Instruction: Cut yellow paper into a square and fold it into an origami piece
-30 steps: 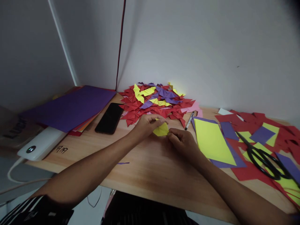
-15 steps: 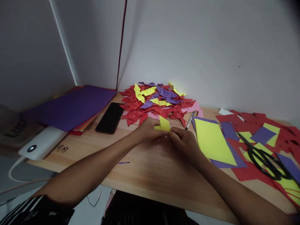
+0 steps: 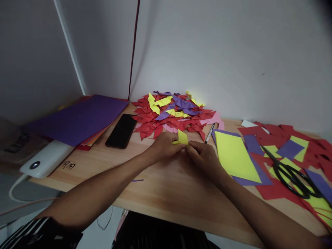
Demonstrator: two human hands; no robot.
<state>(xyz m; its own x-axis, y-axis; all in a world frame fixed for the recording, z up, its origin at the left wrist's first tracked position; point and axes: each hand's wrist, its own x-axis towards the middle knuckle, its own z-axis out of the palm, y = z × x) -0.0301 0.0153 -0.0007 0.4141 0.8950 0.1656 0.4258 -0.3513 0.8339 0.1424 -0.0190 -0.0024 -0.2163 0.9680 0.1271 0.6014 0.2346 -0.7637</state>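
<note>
A small folded yellow paper piece (image 3: 182, 137) stands up between my two hands over the wooden table (image 3: 160, 186). My left hand (image 3: 164, 145) pinches its left side with closed fingers. My right hand (image 3: 203, 155) pinches its right lower edge, fingers curled together. Just behind the hands lies a heap of folded red, yellow and purple paper shapes (image 3: 171, 112).
A black phone (image 3: 121, 130) lies left of the heap, beside a stack of purple sheets (image 3: 77, 119) and a white power bank (image 3: 45, 159). A pen (image 3: 209, 133), a yellow sheet (image 3: 234, 155), black scissors (image 3: 292, 174) and coloured paper scraps (image 3: 290, 148) lie to the right.
The yellow piece lay flat and wide between my hands; it has been folded narrower and lifted upright, and both hands have drawn closer together.
</note>
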